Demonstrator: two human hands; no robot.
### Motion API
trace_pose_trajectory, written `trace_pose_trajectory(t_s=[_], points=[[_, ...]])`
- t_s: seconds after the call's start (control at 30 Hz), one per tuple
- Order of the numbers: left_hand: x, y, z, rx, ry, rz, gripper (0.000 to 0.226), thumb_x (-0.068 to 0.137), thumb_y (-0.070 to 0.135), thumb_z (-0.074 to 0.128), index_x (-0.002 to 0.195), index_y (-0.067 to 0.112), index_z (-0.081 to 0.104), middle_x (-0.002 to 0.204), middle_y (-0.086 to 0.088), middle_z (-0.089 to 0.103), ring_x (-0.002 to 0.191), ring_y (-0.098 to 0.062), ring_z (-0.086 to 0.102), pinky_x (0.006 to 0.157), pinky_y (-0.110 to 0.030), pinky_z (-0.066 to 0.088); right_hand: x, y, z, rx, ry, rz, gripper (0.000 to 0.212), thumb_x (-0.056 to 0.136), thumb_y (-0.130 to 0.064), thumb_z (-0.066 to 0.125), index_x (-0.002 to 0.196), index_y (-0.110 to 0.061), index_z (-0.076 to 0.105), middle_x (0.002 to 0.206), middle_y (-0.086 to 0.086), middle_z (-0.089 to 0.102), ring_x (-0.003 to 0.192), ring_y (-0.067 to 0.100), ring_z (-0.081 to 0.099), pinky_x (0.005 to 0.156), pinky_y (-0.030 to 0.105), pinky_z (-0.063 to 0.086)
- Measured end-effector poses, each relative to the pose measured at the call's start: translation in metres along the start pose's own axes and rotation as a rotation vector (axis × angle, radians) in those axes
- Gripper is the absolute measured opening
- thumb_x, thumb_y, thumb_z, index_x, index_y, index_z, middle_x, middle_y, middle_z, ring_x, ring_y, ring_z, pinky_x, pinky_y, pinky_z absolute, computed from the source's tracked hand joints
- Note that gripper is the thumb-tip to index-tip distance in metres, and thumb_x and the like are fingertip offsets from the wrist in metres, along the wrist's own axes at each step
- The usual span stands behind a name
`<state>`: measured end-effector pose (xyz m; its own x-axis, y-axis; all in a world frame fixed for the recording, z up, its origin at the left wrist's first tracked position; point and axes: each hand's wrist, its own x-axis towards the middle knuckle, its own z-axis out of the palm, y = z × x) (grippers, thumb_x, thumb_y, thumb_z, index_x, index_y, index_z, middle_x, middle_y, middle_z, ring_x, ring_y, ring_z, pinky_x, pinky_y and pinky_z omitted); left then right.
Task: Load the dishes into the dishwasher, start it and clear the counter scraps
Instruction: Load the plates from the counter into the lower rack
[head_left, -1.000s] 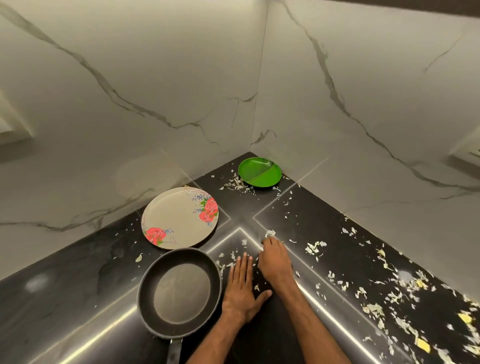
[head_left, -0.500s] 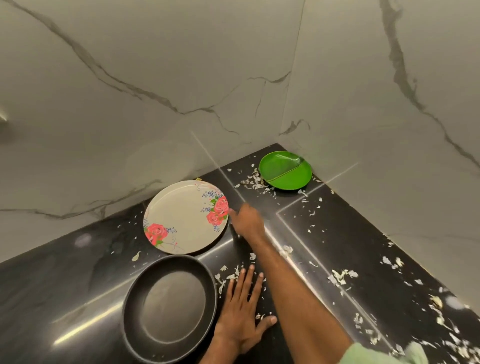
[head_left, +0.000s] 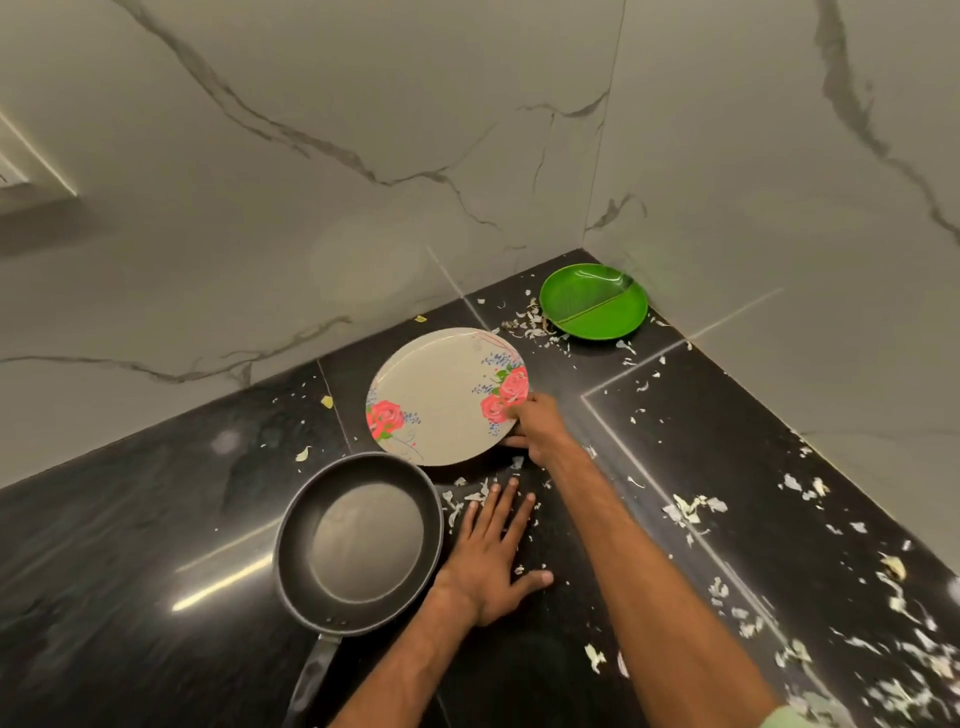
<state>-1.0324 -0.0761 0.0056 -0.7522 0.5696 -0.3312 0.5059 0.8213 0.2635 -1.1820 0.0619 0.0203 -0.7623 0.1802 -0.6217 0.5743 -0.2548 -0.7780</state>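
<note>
Two walls (head_left: 311, 208): pale marble with grey veins, meeting in a corner behind the counter.
Counter (head_left: 130, 571): black, glossy stone with thin pale seams, running into that corner.
Frying pan (head_left: 363, 540): dark, round, with nothing in it, sitting on the counter near the front; its handle points toward the person.
Flowered plate (head_left: 441, 400): cream with red roses, on the counter just behind the pan, between the pan and the green plate.
Green plate (head_left: 592, 304): round, with a ridge dividing it, lying flat in the far corner close to both walls.
Left hand (head_left: 493, 556): flat on the counter, palm down, fingers straight and spread, holding nothing, just beside the pan's right rim.
Right hand (head_left: 537, 431): grips the flowered plate at its right rim, thumb on top beside the rose print, fingers curled under the edge.
Scraps (head_left: 691, 506): many small white and yellowish flakes scattered over the counter, thickest on the right side, with some beside the green plate and around the left hand's fingers.
</note>
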Motion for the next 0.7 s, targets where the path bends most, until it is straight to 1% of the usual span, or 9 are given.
trace_pose_trajectory(t_s=[0.1, 0.33, 0.37, 0.43, 0.5, 0.53, 0.57, 0.63, 0.7], points=[[-0.001, 0.001, 0.000, 0.027, -0.011, -0.009, 0.093, 0.092, 0.075, 0.029, 0.155, 0.026, -0.020, 0.161, -0.003, -0.031, 0.147, -0.021, -0.031, 0.118, -0.041, -0.021, -0.043, 0.016, -0.036, 0.183, 0.036, -0.025, 0.043, 0.085, 0.006, 0.060, 0.125, -0.006, 0.047, 0.115, 0.015, 0.066, 0.104, 0.034, 0.067, 0.056, 0.037, 0.059], [0.002, 0.003, -0.016, -0.071, -0.163, -0.093, 0.076, 0.101, 0.063, 0.021, 0.159, 0.023, -0.009, 0.165, -0.007, -0.018, 0.149, -0.024, -0.025, 0.122, -0.047, -0.014, -0.173, 0.048, -0.079, 0.620, -0.042, -0.096, 0.049, 0.083, 0.013, 0.060, 0.125, -0.012, 0.058, 0.110, 0.010, 0.073, 0.092, 0.026, 0.073, 0.061, 0.037, 0.061], [0.002, 0.002, -0.018, -0.110, -0.140, -0.100, 0.073, 0.101, 0.062, 0.023, 0.160, 0.023, 0.001, 0.167, -0.008, -0.008, 0.152, -0.027, -0.016, 0.123, -0.048, -0.009, -0.190, 0.053, -0.081, 0.643, -0.054, -0.112, 0.053, 0.079, 0.014, 0.061, 0.125, -0.012, 0.058, 0.113, 0.011, 0.072, 0.096, 0.028, 0.072, 0.063, 0.039, 0.061], [-0.008, 0.005, -0.029, -0.242, 0.079, -0.002, 0.059, 0.100, 0.057, 0.034, 0.153, 0.030, 0.032, 0.161, -0.004, 0.026, 0.151, -0.030, 0.017, 0.122, -0.049, 0.014, -0.226, 0.062, -0.083, 0.700, -0.040, -0.148, 0.060, 0.068, 0.015, 0.061, 0.125, -0.007, 0.058, 0.114, 0.016, 0.071, 0.100, 0.033, 0.070, 0.065, 0.042, 0.062], [-0.023, 0.018, -0.046, -0.588, 0.287, 0.148, 0.033, 0.100, 0.043, 0.047, 0.132, 0.038, 0.053, 0.140, 0.011, 0.053, 0.134, -0.015, 0.046, 0.111, -0.036, 0.040, -0.253, 0.069, -0.083, 0.731, 0.027, -0.198, 0.066, 0.064, 0.015, 0.064, 0.127, -0.002, 0.057, 0.116, 0.019, 0.070, 0.102, 0.037, 0.069, 0.071, 0.043, 0.063], [-0.036, 0.028, -0.057, -0.863, 0.346, 0.138, 0.025, 0.102, 0.032, 0.050, 0.125, 0.039, 0.056, 0.130, 0.016, 0.059, 0.123, -0.008, 0.055, 0.102, -0.025, 0.046, -0.264, 0.073, -0.081, 0.748, 0.062, -0.220, 0.069, 0.063, 0.015, 0.066, 0.129, -0.003, 0.056, 0.118, 0.019, 0.069, 0.103, 0.038, 0.068, 0.075, 0.043, 0.062], [-0.054, 0.042, -0.072, -1.165, 0.349, 0.080, 0.023, 0.104, 0.027, 0.048, 0.123, 0.037, 0.057, 0.124, 0.014, 0.064, 0.115, -0.008, 0.060, 0.094, -0.022, 0.050, -0.277, 0.076, -0.079, 0.770, 0.097, -0.249, 0.070, 0.063, 0.016, 0.067, 0.129, -0.004, 0.056, 0.119, 0.019, 0.069, 0.103, 0.037, 0.069, 0.078, 0.044, 0.062], [-0.084, 0.061, -0.092, -1.656, 0.205, -0.014, 0.038, 0.103, 0.044, 0.038, 0.128, 0.026, 0.059, 0.121, -0.003, 0.071, 0.111, -0.021, 0.067, 0.094, -0.038, 0.053, -0.301, 0.084, -0.069, 0.807, 0.154, -0.295, 0.066, 0.063, 0.015, 0.069, 0.125, -0.005, 0.059, 0.116, 0.019, 0.070, 0.101, 0.036, 0.070, 0.078, 0.046, 0.061], [-0.111, 0.071, -0.100, -1.826, 0.020, 0.074, 0.052, 0.096, 0.054, 0.033, 0.131, 0.022, 0.055, 0.120, -0.010, 0.071, 0.112, -0.030, 0.067, 0.097, -0.049, 0.052, -0.324, 0.096, -0.056, 0.802, 0.201, -0.330, 0.061, 0.064, 0.014, 0.070, 0.122, -0.005, 0.060, 0.111, 0.018, 0.072, 0.098, 0.035, 0.071, 0.075, 0.044, 0.062]])
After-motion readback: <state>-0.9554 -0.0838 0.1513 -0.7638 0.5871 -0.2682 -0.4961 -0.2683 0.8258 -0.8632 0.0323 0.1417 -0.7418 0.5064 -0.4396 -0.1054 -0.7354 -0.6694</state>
